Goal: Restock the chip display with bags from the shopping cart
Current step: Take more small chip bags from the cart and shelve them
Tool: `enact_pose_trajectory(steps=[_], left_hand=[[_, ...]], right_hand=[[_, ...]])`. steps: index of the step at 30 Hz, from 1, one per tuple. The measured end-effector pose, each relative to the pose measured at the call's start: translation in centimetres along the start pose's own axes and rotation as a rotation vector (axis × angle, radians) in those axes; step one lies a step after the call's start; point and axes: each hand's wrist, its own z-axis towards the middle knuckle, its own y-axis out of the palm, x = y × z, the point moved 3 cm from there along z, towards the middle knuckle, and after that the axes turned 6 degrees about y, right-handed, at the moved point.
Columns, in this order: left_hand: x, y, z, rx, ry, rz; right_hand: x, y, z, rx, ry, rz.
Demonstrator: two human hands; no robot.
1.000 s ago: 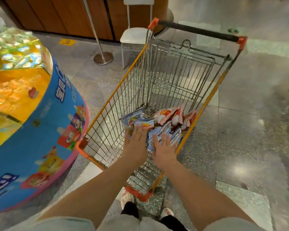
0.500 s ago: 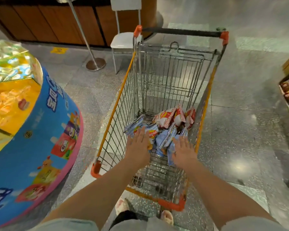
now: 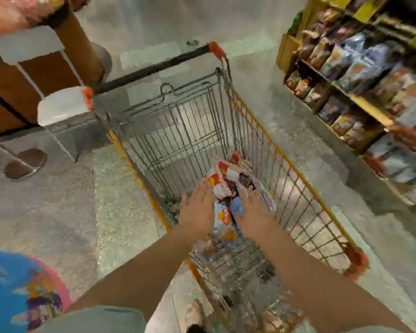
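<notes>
The wire shopping cart with orange trim stands in front of me, a small heap of chip bags at its near end. Both my arms reach down into it. My left hand and my right hand face each other with fingers stretched, pressing a bunch of blue and orange chip bags between the palms. Red and white chip bags lie just beyond my fingertips. The view is blurred by motion. The chip display, wooden shelves full of bags, runs along the right.
A white chair stands left of the cart's handle, before a brown wooden counter. A post's round base sits on the floor at left. A round blue display stand is at bottom left. My feet are below the cart.
My view has swung right, bringing the shelves into sight and pushing the blue stand to the corner. My hands have turned from flat over the bags to clamping them from both sides.
</notes>
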Motion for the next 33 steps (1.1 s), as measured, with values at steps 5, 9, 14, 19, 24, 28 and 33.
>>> enact_pose_trajectory(steps=[5,9,14,19,24,28,33], left_hand=[[-2.6,-0.7,3.9,-0.028,0.143,0.021],[-2.3,-1.8,7.5,-0.049,0.25,0.063],[-2.2,-2.1,11.8,-0.126,0.35,0.121],[-3.4,-2.0,17.4,-0.172,0.327,0.128],[-4.5,-0.7,22.0,-0.293,0.37,0.203],[-6.0,2.0,25.2,-0.392,0.413,0.273],[-8.2,5.5,28.7,-0.53,0.451,0.297]], right_hand=[[-2.0,1.2,1.4,0.021,0.158,0.071],[-2.4,0.2,3.2,0.076,0.241,0.188],[-1.8,0.2,5.3,0.037,0.347,0.311],[-1.1,1.9,9.5,-0.101,0.462,0.431],[-1.4,3.6,12.9,-0.177,0.525,0.5],[-2.4,5.4,15.6,-0.253,0.563,0.467],[-2.8,6.8,18.9,-0.285,0.701,0.49]])
